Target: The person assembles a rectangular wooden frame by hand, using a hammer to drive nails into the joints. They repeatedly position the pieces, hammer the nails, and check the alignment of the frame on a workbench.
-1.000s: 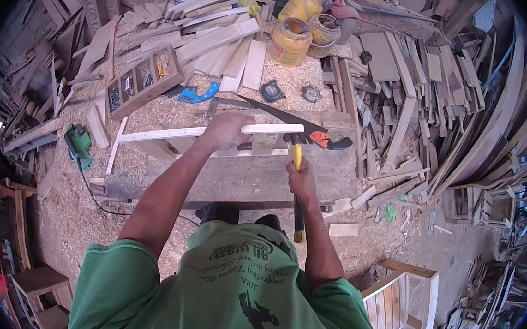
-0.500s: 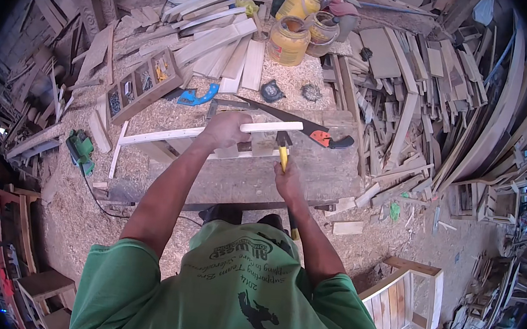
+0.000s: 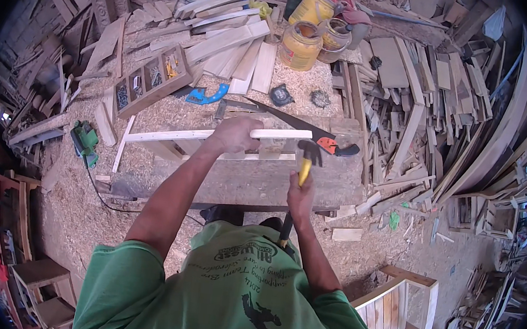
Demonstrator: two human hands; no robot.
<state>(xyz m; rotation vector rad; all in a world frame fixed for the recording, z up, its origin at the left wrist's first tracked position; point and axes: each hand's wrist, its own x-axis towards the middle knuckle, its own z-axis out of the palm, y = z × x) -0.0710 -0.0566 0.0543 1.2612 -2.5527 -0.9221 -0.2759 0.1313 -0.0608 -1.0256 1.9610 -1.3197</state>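
My left hand (image 3: 236, 135) is closed around a long pale wooden strip (image 3: 171, 135), near its right part. The strip lies across a thick workbench (image 3: 223, 186) and belongs to a narrow frame; a second pale strip (image 3: 270, 157) shows just nearer to me. My right hand (image 3: 300, 196) grips a claw hammer (image 3: 305, 170) with a yellow and black handle. The hammer's head is raised beside the strip's right end and looks apart from it. Whether my left fingers also pinch a nail is hidden. A handsaw (image 3: 299, 125) with an orange and black handle lies just beyond the strip.
Beyond the hands sit a divided wooden box (image 3: 154, 81) of nails, a blue-handled tool (image 3: 207, 94), a tape measure (image 3: 281, 94), stacked boards (image 3: 231, 41) and yellow jars (image 3: 301, 46). A green power tool (image 3: 84, 141) with a cord lies left. Scrap wood (image 3: 401, 114) is heaped right.
The hammer has lifted off the strip's right end and shifted a little right, with my right hand. My left hand keeps its hold on the strip. The whole view has shifted slightly.
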